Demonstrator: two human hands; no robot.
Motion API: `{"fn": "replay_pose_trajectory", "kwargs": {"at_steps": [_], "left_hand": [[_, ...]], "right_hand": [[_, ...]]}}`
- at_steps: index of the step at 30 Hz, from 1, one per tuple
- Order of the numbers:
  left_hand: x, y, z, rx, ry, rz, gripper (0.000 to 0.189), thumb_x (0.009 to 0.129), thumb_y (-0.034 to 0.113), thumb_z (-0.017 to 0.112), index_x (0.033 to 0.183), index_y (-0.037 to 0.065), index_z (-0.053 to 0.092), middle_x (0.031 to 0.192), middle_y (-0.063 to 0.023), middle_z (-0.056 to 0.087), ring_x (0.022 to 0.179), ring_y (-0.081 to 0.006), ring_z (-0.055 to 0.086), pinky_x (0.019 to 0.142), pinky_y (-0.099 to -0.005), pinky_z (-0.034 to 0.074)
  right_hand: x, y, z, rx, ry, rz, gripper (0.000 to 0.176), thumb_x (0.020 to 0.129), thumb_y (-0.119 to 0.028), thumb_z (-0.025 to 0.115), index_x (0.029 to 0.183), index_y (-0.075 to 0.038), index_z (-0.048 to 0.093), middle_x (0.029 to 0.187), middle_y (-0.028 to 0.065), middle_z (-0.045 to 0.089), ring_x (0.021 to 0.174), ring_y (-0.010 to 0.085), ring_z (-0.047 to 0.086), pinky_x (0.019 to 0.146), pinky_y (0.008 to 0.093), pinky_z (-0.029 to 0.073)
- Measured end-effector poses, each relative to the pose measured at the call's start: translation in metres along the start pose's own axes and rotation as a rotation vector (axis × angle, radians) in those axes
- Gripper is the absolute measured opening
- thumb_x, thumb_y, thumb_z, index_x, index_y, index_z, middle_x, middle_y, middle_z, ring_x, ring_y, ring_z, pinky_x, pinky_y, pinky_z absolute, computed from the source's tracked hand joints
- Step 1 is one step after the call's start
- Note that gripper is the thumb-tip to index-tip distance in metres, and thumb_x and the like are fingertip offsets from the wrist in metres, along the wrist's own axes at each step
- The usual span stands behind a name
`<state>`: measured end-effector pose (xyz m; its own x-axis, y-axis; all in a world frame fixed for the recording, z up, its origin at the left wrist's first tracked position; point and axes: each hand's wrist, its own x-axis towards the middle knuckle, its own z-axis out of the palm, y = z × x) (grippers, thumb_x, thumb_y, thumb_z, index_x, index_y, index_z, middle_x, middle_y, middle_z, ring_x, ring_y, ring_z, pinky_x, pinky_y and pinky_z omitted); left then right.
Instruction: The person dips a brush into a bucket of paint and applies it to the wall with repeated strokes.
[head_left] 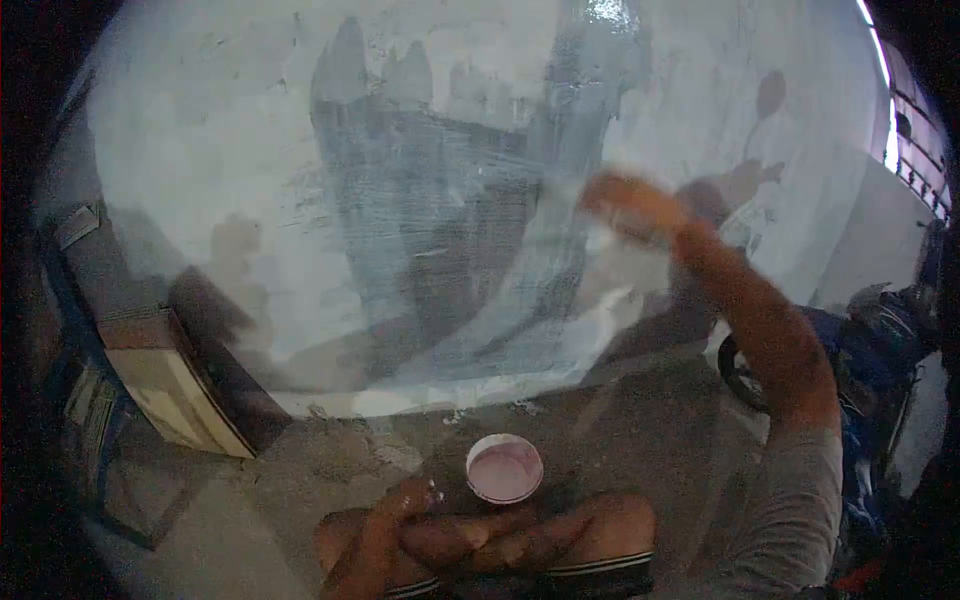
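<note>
My right hand [632, 205] is raised against the wall [220, 130], smeared by motion. Its fingers appear closed on a paintbrush [562, 203], a pale blur whose outline is hard to make out. Around it, damp grey streaked patches [430, 180] stand out from the whiter wall surface. Low in the view, my left hand [412, 496] rests by my bent leg, fingers loosely extended with white specks on the tips and no visible object in them. Just right of it, a round tub [477, 472] of pale pinkish-white liquid stands on the floor, apart from both hands.
Boards [185, 395] lean at the left beside a blue frame [85, 340]. At the right stands a dark blue motorbike-like vehicle [870, 350], near my right arm. My crossed legs [590, 525] are close behind the tub. Pale splashes mark the floor [640, 430] along the wall.
</note>
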<state>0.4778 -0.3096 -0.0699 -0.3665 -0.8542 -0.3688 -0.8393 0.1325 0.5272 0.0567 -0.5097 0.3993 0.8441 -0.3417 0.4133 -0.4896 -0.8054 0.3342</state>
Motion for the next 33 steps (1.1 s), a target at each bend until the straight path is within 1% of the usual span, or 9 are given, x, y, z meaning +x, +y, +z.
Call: {"fn": "replay_pose_trajectory", "kwargs": {"at_steps": [4, 11, 15, 18, 22, 27, 30, 32, 33], "left_hand": [[-0.005, 0.011, -0.005, 0.04, -0.042, -0.051, 0.048, 0.084, 0.037, 0.051, 0.115, 0.001, 0.049, 0.113, -0.0201, 0.054, 0.104, -0.0366, 0.052, 0.088, -0.0448, 0.041], [-0.033, 0.047, -0.031, 0.106, -0.075, -0.028, 0.051, 0.084, 0.039, 0.052, 0.117, 0.0, 0.048, 0.115, -0.0211, 0.054, 0.107, -0.0358, 0.051, 0.089, -0.0432, 0.041], [-0.023, 0.022, -0.012, 0.133, -0.081, -0.01, 0.047, 0.083, 0.037, 0.053, 0.111, -0.001, 0.05, 0.113, -0.0221, 0.055, 0.104, -0.0347, 0.053, 0.086, -0.0421, 0.043], [-0.034, 0.045, -0.028, 0.054, -0.099, -0.021, 0.046, 0.084, 0.037, 0.053, 0.107, -0.002, 0.052, 0.111, -0.0217, 0.055, 0.104, -0.0337, 0.053, 0.085, -0.0427, 0.044], [-0.014, 0.027, -0.011, 0.037, -0.113, -0.032, 0.055, 0.085, 0.043, 0.049, 0.117, -0.001, 0.048, 0.118, -0.0217, 0.052, 0.111, -0.0339, 0.05, 0.091, -0.0422, 0.04], [-0.008, 0.016, -0.003, 0.087, -0.08, 0.006, 0.062, 0.085, 0.046, 0.046, 0.126, -0.001, 0.041, 0.127, -0.0221, 0.044, 0.116, -0.0334, 0.045, 0.097, -0.0406, 0.036], [-0.003, -0.003, 0.011, 0.091, -0.174, -0.003, 0.061, 0.086, 0.045, 0.046, 0.126, -0.001, 0.041, 0.129, -0.0213, 0.043, 0.117, -0.0332, 0.045, 0.098, -0.0406, 0.036], [0.004, -0.05, 0.053, -1.141, -0.031, 0.196, 0.055, 0.084, 0.048, 0.048, 0.116, 0.004, 0.048, 0.112, -0.0154, 0.055, 0.099, -0.0308, 0.054, 0.087, -0.0426, 0.044], [0.002, -0.036, 0.043, -1.141, -0.03, 0.197, 0.055, 0.084, 0.048, 0.048, 0.116, 0.004, 0.048, 0.112, -0.0154, 0.055, 0.099, -0.0308, 0.054, 0.087, -0.0426, 0.044]], "right_hand": [[0.056, -0.03, -0.102, -0.421, 0.392, 0.072, 0.028, 0.086, -0.019, 0.051, 0.113, -0.016, 0.056, 0.111, 0.0128, 0.057, 0.101, 0.0297, 0.054, 0.086, 0.0377, 0.044], [0.027, -0.12, 0.019, 0.004, -0.631, 0.33, 0.024, 0.086, -0.02, 0.047, 0.107, -0.012, 0.054, 0.114, 0.0148, 0.053, 0.105, 0.0334, 0.052, 0.094, 0.0407, 0.039], [0.049, -0.037, 0.017, 0.007, 0.055, -0.321, 0.029, 0.077, -0.015, 0.055, 0.106, -0.011, 0.055, 0.101, 0.0124, 0.056, 0.096, 0.0319, 0.056, 0.082, 0.0405, 0.046], [0.088, -0.053, -0.078, -0.329, 0.292, 0.112, 0.034, 0.075, -0.012, 0.054, 0.109, -0.014, 0.055, 0.101, 0.0107, 0.056, 0.093, 0.0295, 0.056, 0.08, 0.0397, 0.047], [0.07, -0.062, -0.033, -0.542, 0.111, -0.165, 0.029, 0.078, -0.013, 0.052, 0.106, -0.014, 0.057, 0.097, 0.0124, 0.057, 0.096, 0.0292, 0.056, 0.081, 0.0389, 0.048], [0.052, -0.132, 0.009, -0.203, -0.696, -0.043, 0.025, 0.082, -0.018, 0.051, 0.105, -0.012, 0.058, 0.098, 0.0136, 0.059, 0.098, 0.0295, 0.055, 0.084, 0.0407, 0.046], [0.081, -0.081, -0.036, -0.069, -0.157, 0.238, 0.023, 0.084, -0.02, 0.051, 0.103, -0.009, 0.059, 0.099, 0.0118, 0.059, 0.095, 0.0293, 0.057, 0.084, 0.0403, 0.044], [0.091, -0.054, -0.083, -0.327, 0.306, 0.024, 0.023, 0.085, -0.022, 0.051, 0.105, -0.011, 0.06, 0.1, 0.0104, 0.06, 0.095, 0.0283, 0.056, 0.085, 0.0385, 0.044], [0.097, -0.07, -0.104, -0.365, 0.21, 0.296, 0.026, 0.085, -0.019, 0.052, 0.11, -0.014, 0.057, 0.107, 0.0095, 0.059, 0.099, 0.0281, 0.055, 0.089, 0.0373, 0.043]]}}
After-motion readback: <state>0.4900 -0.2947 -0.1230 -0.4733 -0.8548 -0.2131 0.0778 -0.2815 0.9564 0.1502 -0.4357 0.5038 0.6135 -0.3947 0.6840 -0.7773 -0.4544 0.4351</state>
